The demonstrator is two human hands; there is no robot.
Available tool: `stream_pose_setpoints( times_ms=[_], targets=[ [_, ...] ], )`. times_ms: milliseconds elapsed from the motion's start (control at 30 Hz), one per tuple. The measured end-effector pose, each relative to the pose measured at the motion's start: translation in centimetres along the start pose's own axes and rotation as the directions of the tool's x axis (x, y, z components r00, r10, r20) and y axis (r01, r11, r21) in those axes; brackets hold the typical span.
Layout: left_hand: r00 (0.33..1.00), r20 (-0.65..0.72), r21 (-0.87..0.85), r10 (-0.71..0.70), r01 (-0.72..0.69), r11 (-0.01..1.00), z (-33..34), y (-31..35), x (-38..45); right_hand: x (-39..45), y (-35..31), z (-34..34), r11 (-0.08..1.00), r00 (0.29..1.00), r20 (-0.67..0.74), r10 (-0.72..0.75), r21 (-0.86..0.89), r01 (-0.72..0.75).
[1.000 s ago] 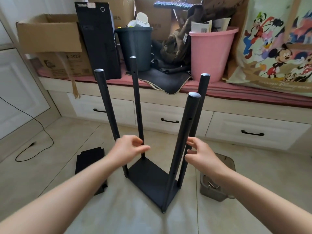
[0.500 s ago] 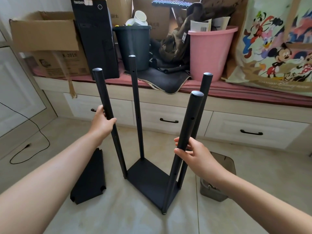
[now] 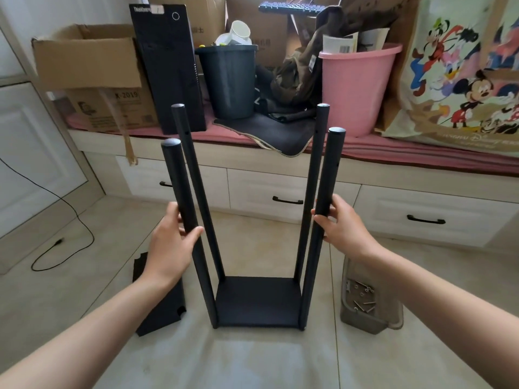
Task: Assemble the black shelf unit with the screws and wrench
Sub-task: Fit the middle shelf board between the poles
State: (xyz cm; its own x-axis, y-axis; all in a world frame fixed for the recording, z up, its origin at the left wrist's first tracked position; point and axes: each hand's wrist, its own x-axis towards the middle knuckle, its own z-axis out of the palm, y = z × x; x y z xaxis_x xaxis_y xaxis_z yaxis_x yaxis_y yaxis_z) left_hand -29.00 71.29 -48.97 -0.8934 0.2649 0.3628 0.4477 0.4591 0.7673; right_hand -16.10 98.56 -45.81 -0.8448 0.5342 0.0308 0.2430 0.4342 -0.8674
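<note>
**Shelf unit held by its two near posts; splay and tipping are the risks**

Shelf unit [image 3: 258,301] stands upright on the tiled floor [image 3: 252,360], directly ahead of and between both hands: one black bottom panel with four posts rising from its corners. No upper panel is fitted yet.

Left hand [image 3: 168,248]: fingers curled around the near-left post [image 3: 184,209], thumb across its front, gripping at about mid-height. Right hand [image 3: 341,224]: closed around the near-right post [image 3: 325,209] at a similar height. Both far posts stand free, beyond the hands.

Risks, as judged:
- Posts lean outward toward their tops, at least partly from the wide lens. If the base joints are loose, pulling the hands apart could rack them or strain the screws.
- Frame is tall on a small base; an uneven push from one hand could tip it away from the hands.
- Smooth tile may let the feet slide under side load.

Spare black panel [image 3: 160,307] lies on the floor below the left wrist, just left of the base. Grey tray [image 3: 365,310] holding loose screws [image 3: 362,299] sits below the right forearm, just right of the base; a swung post or elbow could knock it and scatter them. No wrench identifiable in view.
</note>
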Motion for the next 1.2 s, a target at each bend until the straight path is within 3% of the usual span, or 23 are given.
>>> stream_pose_setpoints(
  times_ms=[600, 933, 1033, 1200],
  targets=[
    [0.996, -0.08, 0.033, -0.033, 0.036, 0.999, 2.0, 0.5, 3.2, 1.7, 1.7, 0.8, 0.991, 0.978, -0.162, -0.13, 0.023, 0.135],
    [1.0, 0.007, 0.008, -0.014, 0.014, 1.0, 1.2, -0.6, 3.0, 3.5, 2.5, 1.7, 0.985, 0.955, -0.244, -0.17, -0.016, 0.171],
    [0.999, 0.037, -0.02, -0.015, 0.015, 1.0, 0.8, -1.0, 3.2, 3.4, 2.8, 2.1, 0.991, 0.968, -0.226, -0.112, -0.091, 0.093],
    [0.997, 0.08, -0.055, -0.008, 0.013, 0.998, 0.4, -1.5, 3.2, 2.3, 2.5, 2.3, 0.94, 0.975, -0.095, 0.203, -0.26, -0.221]
  ],
)
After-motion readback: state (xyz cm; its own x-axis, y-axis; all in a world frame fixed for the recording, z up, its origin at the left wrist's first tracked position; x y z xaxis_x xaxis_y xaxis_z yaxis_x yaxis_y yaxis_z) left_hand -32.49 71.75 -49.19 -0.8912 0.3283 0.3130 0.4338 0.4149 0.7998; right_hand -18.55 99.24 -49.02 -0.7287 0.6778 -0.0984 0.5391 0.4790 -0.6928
